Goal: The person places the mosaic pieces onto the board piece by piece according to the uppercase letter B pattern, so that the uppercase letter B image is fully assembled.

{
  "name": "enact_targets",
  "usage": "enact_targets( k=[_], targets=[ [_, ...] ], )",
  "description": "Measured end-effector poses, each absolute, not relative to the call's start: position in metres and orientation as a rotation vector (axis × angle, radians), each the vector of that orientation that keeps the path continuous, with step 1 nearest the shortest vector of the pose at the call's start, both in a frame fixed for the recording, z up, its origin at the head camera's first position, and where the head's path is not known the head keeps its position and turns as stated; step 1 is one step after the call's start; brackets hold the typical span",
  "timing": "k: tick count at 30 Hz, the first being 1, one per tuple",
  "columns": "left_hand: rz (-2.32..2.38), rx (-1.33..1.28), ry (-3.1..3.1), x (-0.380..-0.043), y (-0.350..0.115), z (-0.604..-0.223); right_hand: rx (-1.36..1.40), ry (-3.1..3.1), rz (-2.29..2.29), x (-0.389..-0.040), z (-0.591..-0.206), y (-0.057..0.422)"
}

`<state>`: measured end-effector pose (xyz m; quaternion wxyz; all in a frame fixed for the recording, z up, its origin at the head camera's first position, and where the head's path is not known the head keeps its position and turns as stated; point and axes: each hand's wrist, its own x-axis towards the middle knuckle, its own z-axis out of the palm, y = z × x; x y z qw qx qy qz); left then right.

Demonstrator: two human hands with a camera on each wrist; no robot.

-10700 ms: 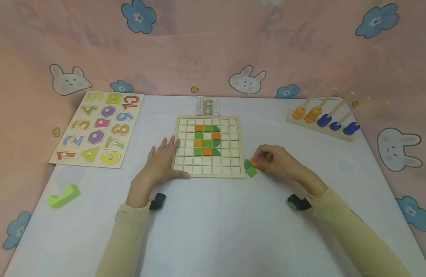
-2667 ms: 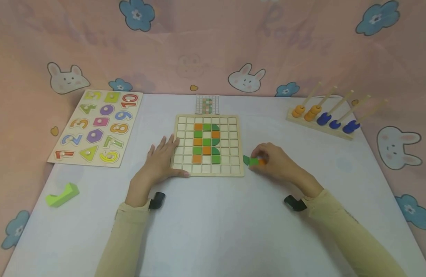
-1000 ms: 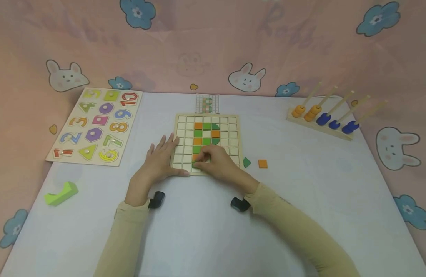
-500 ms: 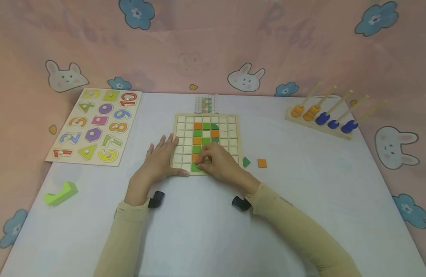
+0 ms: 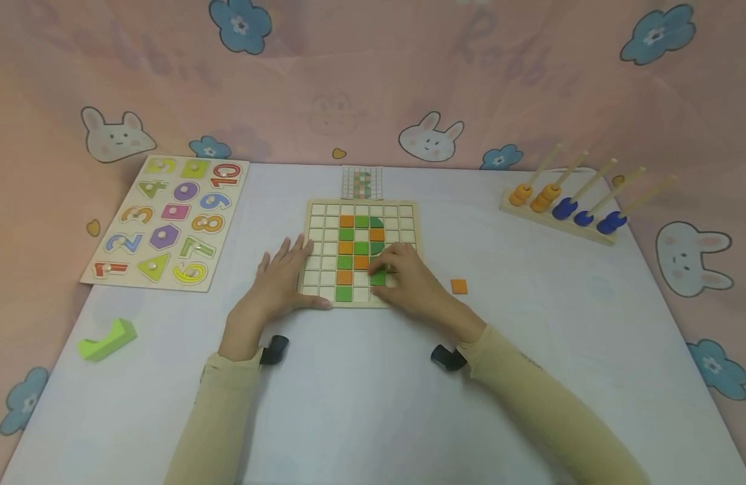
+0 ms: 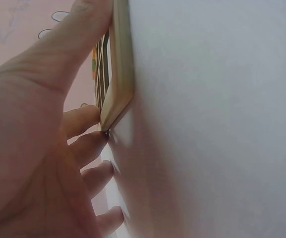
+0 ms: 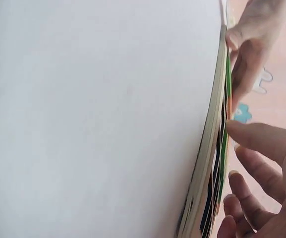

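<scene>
A square wooden grid board (image 5: 318,277) lies on the white table, bearing orange and green tiles. At the pattern's bottom left is a light green tile (image 5: 343,294), just under an orange tile (image 5: 345,277). My left hand (image 5: 279,279) rests at the board's left side, fingers spread and thumb along the near edge. Over the board's right half is my right hand (image 5: 414,286), its thumb and fingers parted with nothing visible between them. It partly covers another green tile (image 5: 379,277). A loose orange tile (image 5: 459,287) lies right of the board.
A pattern card (image 5: 362,182) stands behind the board. The number puzzle (image 5: 180,254) is at the back left, with a light green curved block (image 5: 109,339) nearer. A bead counting stand (image 5: 582,225) sits back right.
The right hand has let go of the light green tile in the bottom row and moved right. The loose dark green piece beside the board no longer shows; the hand overlaps its spot.
</scene>
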<state>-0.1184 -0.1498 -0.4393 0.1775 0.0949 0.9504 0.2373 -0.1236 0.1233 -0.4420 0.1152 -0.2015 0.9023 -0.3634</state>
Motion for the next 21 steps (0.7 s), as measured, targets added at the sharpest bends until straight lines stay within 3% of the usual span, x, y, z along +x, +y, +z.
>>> enact_targets(
  k=[21],
  targets=[
    [0.672,0.264,2.677,-0.117,-0.147,-0.437,-0.460,2.493,-1.019,-0.126,-0.435,0.230]
  ],
)
